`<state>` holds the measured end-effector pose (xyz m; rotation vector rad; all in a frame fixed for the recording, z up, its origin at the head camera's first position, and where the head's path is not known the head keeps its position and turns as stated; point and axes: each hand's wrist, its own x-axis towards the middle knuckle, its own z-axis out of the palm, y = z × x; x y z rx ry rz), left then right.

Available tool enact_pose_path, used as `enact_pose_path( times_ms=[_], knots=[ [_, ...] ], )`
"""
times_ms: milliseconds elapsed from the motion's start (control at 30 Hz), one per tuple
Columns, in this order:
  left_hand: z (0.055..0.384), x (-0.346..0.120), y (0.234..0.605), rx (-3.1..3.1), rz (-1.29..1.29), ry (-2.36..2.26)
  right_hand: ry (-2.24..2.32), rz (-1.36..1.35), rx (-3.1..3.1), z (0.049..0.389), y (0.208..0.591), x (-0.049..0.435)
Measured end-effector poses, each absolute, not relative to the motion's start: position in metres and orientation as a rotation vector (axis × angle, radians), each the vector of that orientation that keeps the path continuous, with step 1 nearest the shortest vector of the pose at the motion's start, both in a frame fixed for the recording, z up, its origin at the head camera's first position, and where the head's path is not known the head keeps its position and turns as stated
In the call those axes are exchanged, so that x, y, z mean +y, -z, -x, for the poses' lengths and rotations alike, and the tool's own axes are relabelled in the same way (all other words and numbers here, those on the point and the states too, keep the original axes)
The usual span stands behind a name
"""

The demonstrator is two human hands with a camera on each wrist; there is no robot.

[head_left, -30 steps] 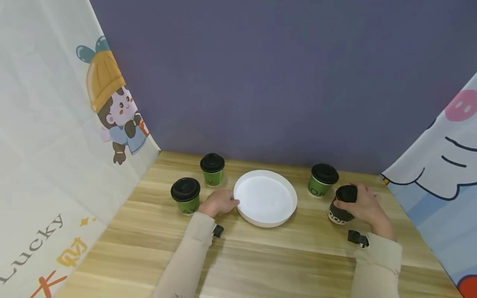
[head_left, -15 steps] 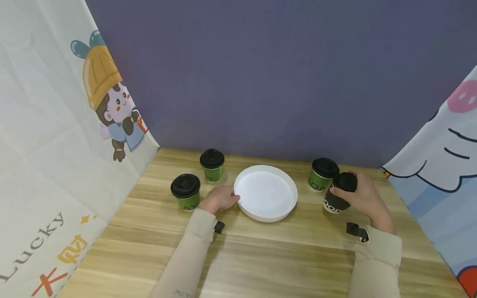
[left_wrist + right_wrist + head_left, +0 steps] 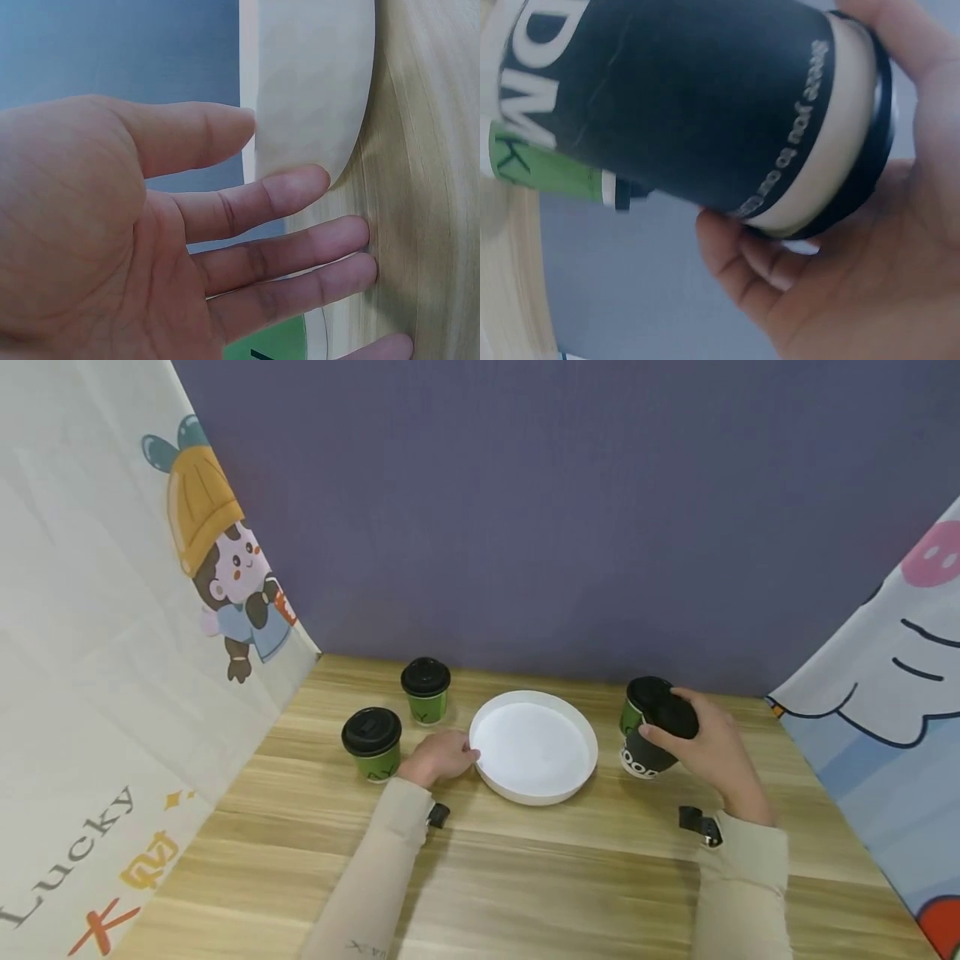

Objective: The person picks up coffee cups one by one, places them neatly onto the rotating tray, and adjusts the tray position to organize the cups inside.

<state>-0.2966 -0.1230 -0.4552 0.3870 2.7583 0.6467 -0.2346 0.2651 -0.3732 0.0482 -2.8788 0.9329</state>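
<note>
My right hand (image 3: 708, 752) grips a black paper coffee cup (image 3: 690, 97) near its black lid, fingers and thumb round the top. The cup tilts and partly hides a green lidded cup (image 3: 630, 718) behind it; whether the two touch I cannot tell. White lettering runs over the black sleeve. At the left rim of a round white tray (image 3: 534, 747), my left hand (image 3: 442, 756) rests with fairly straight fingers. In the left wrist view its thumb and index fingertips (image 3: 300, 187) touch or nearly touch the tray's outer wall.
Two green cups with black lids, one nearer (image 3: 372, 747) and one farther (image 3: 426, 692), stand left of the tray, close to my left hand. A blue-grey wall (image 3: 487, 527) rises behind the wooden table (image 3: 525, 885). Printed cloths hang at both sides.
My right hand has carried the black cup left and slightly back, in front of the green cup on the right, and the cup tilts more. The left hand and tray have hardly moved.
</note>
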Motion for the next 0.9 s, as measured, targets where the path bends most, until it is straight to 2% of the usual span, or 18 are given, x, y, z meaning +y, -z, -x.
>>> enact_pose_path(
  times_ms=[267, 900],
  knots=[
    [0.295, -0.124, 0.455, 2.77, -0.387, -0.624, -0.991, -0.234, -2.812, 0.238, 0.374, 0.227],
    [0.294, -0.118, 0.453, 2.782, -0.452, -0.651, -1.063, -0.478, -2.717, 0.257, 0.389, 0.145]
  ],
)
